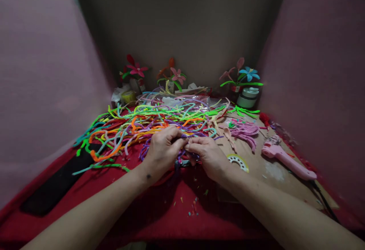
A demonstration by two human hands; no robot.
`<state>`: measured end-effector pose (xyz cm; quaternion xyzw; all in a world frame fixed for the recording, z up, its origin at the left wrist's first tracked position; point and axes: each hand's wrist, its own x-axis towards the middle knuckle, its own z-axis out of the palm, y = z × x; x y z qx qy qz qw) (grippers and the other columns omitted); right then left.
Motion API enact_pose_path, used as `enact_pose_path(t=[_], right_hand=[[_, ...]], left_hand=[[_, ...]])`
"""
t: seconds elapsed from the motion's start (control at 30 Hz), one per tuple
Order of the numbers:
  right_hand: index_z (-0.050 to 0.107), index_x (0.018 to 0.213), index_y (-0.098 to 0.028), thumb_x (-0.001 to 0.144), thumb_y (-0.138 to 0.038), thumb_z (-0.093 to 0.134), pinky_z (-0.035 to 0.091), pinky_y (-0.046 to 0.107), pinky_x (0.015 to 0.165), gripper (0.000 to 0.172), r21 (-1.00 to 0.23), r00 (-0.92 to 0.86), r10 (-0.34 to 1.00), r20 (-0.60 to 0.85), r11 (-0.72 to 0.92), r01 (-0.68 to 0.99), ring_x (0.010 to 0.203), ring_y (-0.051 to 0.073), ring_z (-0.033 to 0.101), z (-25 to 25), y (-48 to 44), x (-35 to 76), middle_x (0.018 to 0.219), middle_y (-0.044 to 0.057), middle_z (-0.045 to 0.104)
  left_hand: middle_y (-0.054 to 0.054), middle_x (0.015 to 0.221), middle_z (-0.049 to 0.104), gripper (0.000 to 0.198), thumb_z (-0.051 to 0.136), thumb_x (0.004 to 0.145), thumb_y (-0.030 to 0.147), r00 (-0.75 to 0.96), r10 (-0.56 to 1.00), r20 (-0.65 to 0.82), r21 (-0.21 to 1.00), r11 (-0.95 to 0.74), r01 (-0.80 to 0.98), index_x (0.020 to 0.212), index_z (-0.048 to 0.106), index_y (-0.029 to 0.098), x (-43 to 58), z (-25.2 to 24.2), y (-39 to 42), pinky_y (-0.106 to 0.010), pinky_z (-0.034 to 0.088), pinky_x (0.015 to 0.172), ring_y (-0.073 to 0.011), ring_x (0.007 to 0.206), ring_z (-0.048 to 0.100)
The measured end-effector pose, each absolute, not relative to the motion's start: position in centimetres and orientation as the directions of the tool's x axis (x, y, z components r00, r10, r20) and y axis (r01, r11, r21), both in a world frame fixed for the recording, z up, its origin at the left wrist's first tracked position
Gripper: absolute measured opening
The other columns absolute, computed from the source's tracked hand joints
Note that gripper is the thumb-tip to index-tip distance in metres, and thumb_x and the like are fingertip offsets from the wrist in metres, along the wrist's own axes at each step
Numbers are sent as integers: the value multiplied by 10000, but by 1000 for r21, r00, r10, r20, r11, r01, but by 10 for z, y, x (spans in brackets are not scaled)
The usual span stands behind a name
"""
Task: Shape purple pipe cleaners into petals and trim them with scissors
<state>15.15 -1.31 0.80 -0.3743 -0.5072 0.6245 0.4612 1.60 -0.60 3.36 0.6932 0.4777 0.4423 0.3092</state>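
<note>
My left hand (164, 147) and my right hand (208, 155) meet over the middle of the table, fingertips pinched close together. Between them is what looks like a purple pipe cleaner (180, 152), mostly hidden by the fingers. Just beyond my hands spreads a big tangled pile of fuzzy pipe cleaners (154, 119) in green, orange, purple and other colours. Beneath my hands lies a small metallic object (185, 163), too covered to name. A yellow-rimmed white tape roll (238, 162) rests beside my right wrist.
A pink glue gun (288, 162) with a cord lies at right on a cardboard sheet (273, 181), near a pink pipe-cleaner bundle (245, 131). A long black object (59, 183) lies left. Pipe-cleaner flowers (249, 73) and a pale lidded jar (247, 98) stand at the back.
</note>
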Motion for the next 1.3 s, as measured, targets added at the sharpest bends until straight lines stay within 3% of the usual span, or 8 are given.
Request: enact_pose_path(t=[0.07,0.2,0.27,0.43,0.63,0.87,1.07,1.3], right_hand=[[519,495,-152,645,-153,529,298,225,426,150,-972,-271,962,-22,-84,-218,394,72,388,7,-12,152,448,-38,469],[529,509,-151,667,-167,529,312,222,435,158,-969,-259,966,-12,-75,-234,404,73,408,4,-11,153,462,-33,485],[534,510,-149,670,-164,525,314,224,437,160,-968,-270,963,-8,-75,-239,411,75,414,3,-11,153,469,-27,492],[569,556,-143,679,-172,518,329,231,451,136,-962,-294,955,-30,-107,-250,440,87,435,1,-9,152,515,-8,526],[578,629,-141,677,-208,584,347,230,478,83,-971,-286,958,-11,-78,-224,478,84,430,3,-12,149,559,-16,527],[549,608,-148,731,-320,558,331,219,469,211,-999,-196,981,-2,5,35,472,83,417,-1,-11,149,520,-27,497],[550,575,-152,729,-225,470,316,217,470,188,-962,-147,985,88,122,243,476,86,400,0,-15,149,516,-24,493],[612,646,-148,760,-187,429,330,222,521,219,-837,-146,958,248,288,465,515,99,440,5,-23,147,564,-7,545]], left_hand=[[11,602,515,125,596,704,211,148,903,403,794,-426,435,593,582,154,18,32,-4,-209,361,546,-100,588,461],[43,472,453,232,592,736,305,235,971,47,954,-113,278,574,526,152,15,33,5,-196,283,416,-70,426,379],[42,453,468,261,591,745,340,298,953,-50,982,-8,190,580,528,148,11,32,9,-193,274,399,-66,397,380],[45,440,487,259,619,737,347,338,936,-94,995,103,-8,595,536,147,5,20,13,-176,275,385,-55,373,396],[57,424,456,276,622,733,373,335,930,-154,983,178,-43,602,518,154,2,18,8,-160,232,355,-37,339,337],[53,445,464,255,613,733,373,314,938,-150,989,144,45,646,507,158,2,21,4,-170,235,364,-46,358,358],[56,449,460,247,614,721,349,268,957,-108,976,50,212,628,491,156,9,29,-4,-185,245,373,-57,381,364],[60,508,410,273,565,760,304,219,970,103,917,-178,358,559,451,158,9,21,-9,-194,281,448,-64,481,353]])
